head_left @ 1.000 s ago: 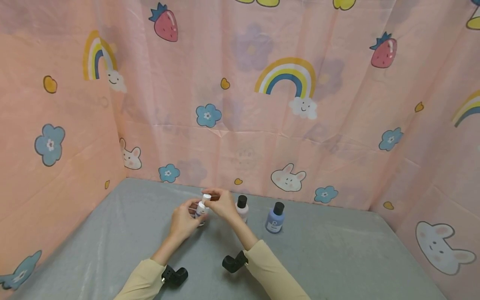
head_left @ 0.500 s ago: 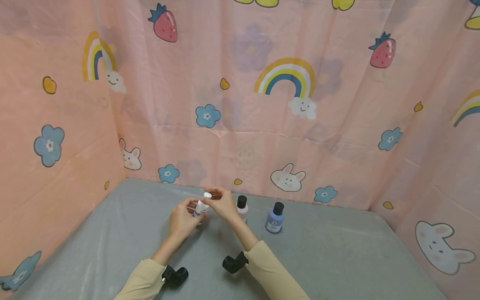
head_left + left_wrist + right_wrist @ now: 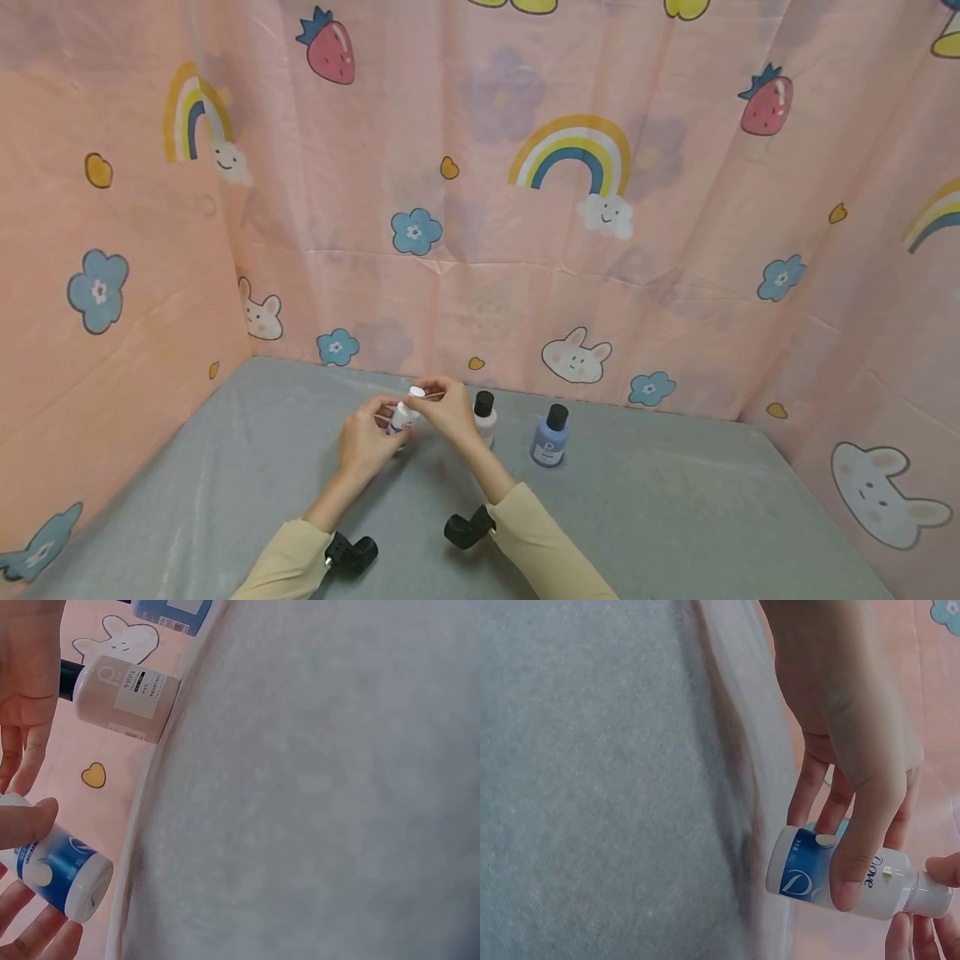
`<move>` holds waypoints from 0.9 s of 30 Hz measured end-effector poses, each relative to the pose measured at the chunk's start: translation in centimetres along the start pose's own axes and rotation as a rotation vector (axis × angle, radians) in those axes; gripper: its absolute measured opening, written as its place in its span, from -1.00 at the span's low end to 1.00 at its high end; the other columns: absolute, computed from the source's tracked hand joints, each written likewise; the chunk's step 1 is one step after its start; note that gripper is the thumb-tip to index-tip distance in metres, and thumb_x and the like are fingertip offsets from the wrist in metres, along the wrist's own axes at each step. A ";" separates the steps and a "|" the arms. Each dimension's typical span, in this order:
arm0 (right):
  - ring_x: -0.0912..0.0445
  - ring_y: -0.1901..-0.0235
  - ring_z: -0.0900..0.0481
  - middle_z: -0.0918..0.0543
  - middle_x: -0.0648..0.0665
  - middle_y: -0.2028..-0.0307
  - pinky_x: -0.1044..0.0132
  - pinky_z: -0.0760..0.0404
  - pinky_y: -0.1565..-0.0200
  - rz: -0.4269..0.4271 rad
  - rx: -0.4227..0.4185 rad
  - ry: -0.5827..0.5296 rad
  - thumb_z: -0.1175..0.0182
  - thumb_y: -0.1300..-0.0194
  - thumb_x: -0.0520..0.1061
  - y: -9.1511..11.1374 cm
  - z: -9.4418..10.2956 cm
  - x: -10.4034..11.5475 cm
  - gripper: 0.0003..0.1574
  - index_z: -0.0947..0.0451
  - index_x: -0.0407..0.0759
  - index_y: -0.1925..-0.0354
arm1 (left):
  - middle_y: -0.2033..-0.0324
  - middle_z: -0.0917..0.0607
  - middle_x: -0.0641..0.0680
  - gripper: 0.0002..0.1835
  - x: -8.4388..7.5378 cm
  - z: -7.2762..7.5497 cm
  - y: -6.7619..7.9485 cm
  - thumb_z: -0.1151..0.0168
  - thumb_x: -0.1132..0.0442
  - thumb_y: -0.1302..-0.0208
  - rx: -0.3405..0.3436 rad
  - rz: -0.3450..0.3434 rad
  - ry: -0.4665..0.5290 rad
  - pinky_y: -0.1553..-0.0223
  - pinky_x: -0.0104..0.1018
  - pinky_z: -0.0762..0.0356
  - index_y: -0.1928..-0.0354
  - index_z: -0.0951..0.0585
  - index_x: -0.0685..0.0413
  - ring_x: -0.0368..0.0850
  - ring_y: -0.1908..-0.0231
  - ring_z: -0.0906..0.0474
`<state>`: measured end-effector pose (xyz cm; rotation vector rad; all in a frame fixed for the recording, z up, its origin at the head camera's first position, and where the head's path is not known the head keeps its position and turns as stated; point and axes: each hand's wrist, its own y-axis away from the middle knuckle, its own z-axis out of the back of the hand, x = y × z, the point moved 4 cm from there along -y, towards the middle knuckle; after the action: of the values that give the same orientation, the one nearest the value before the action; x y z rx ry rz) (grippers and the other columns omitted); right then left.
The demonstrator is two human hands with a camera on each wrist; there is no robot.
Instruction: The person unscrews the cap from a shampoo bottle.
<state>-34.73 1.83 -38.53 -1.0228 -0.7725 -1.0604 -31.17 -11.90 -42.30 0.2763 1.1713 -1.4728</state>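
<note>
A small white bottle [image 3: 402, 419] with a blue band and "Dove" lettering is held in my left hand [image 3: 362, 444], tilted with its top toward the right. In the right wrist view the left thumb [image 3: 849, 881] lies across the bottle's side and the fingers are behind it. My right hand [image 3: 448, 414] pinches the white cap [image 3: 930, 895] between thumb and fingers. The cap sits at the bottle's neck; whether it is loose I cannot tell. In the left wrist view the bottle's base [image 3: 90, 891] faces the table.
Just right of my right hand stands a pale pink bottle [image 3: 127, 697] with a black cap. Farther right is a blue-purple bottle [image 3: 549, 442], also black-capped. A grey cloth covers the table [image 3: 675, 517]; a patterned pink curtain [image 3: 495, 292] hangs behind it.
The bottle has tilted slightly more to the right, and its cap has shifted a little that way. The right fingers have moved slightly on the cap. The other bottles stay put.
</note>
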 end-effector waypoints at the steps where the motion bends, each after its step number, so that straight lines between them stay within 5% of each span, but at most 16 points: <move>1: 0.01 0.30 -0.68 -0.70 -0.23 0.26 0.33 -0.63 0.30 -0.001 0.002 0.000 -0.39 -0.09 -0.14 0.0 0.0 0.0 -0.70 -0.66 -0.25 0.18 | 0.36 -0.71 0.12 -0.55 0.0 0.0 0.0 -0.57 0.24 0.14 0.003 -0.002 0.006 0.31 -0.09 -0.60 0.14 -0.65 0.14 -0.01 0.37 -0.65; 16: -0.04 0.19 -0.67 -0.69 -0.27 0.12 0.27 -0.66 0.21 0.002 0.058 -0.025 -0.30 -0.08 -0.27 0.0 -0.1 -0.3 -0.62 -0.62 -0.27 0.06 | 0.31 -0.73 0.16 -0.52 0.8 -0.6 0.0 -0.51 0.29 0.06 0.117 0.051 0.153 0.28 -0.15 -0.64 0.02 -0.64 0.16 0.01 0.34 -0.68; 23: -0.11 0.06 -0.65 -0.64 -0.28 0.00 0.18 -0.66 0.09 -0.026 0.092 -0.066 -0.35 -0.10 -0.24 -0.1 -0.3 -0.5 -0.42 -0.51 -0.21 -0.13 | 0.32 -0.74 0.17 -0.50 0.9 -0.3 0.0 -0.55 0.27 0.11 0.078 0.067 0.151 0.28 -0.16 -0.63 0.04 -0.65 0.16 0.00 0.35 -0.67; 27: -0.14 0.09 -0.66 -0.64 -0.32 0.05 0.21 -0.67 0.16 -0.034 0.074 -0.087 -0.37 -0.09 -0.22 0.5 -0.2 0.7 -0.46 -0.52 -0.27 -0.07 | 0.31 -0.74 0.17 -0.51 0.9 0.0 0.1 -0.56 0.23 0.14 0.025 0.087 0.104 0.28 -0.11 -0.63 0.07 -0.65 0.15 0.02 0.33 -0.68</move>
<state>-34.06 1.52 -38.11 -1.0012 -0.8964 -1.0141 -31.38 -12.42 -42.99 0.4199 1.2092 -1.4113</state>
